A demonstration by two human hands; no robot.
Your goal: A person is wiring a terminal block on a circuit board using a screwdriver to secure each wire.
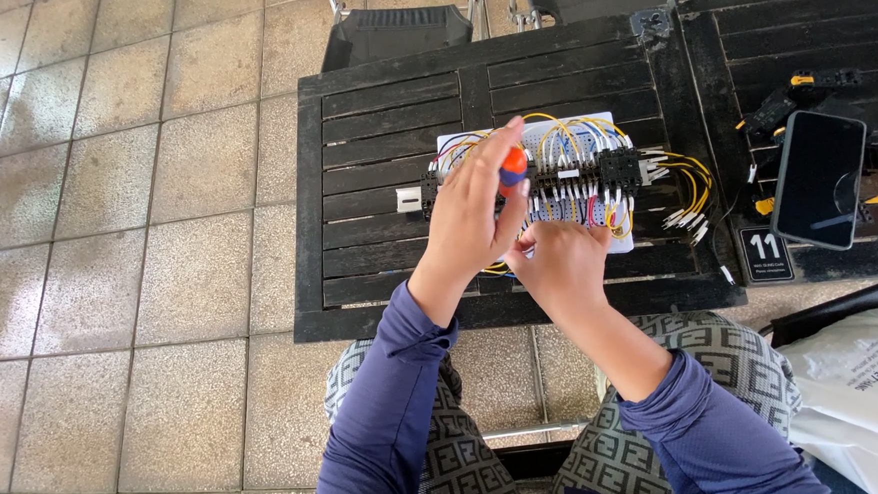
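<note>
Your left hand [470, 210] grips a screwdriver [513, 166] with an orange and blue handle, held upright over the white wiring board [555, 176] on the dark slatted table [373, 130]. Your right hand [558, 263] rests at the board's near edge among yellow wires [694, 178]. A black phone [819, 179] lies well to the right.

Bare slats [382, 110] left of board; phone [819, 179] crowding right.

Matt slatted wooden table [382, 110], glossy phone [819, 179]
</note>
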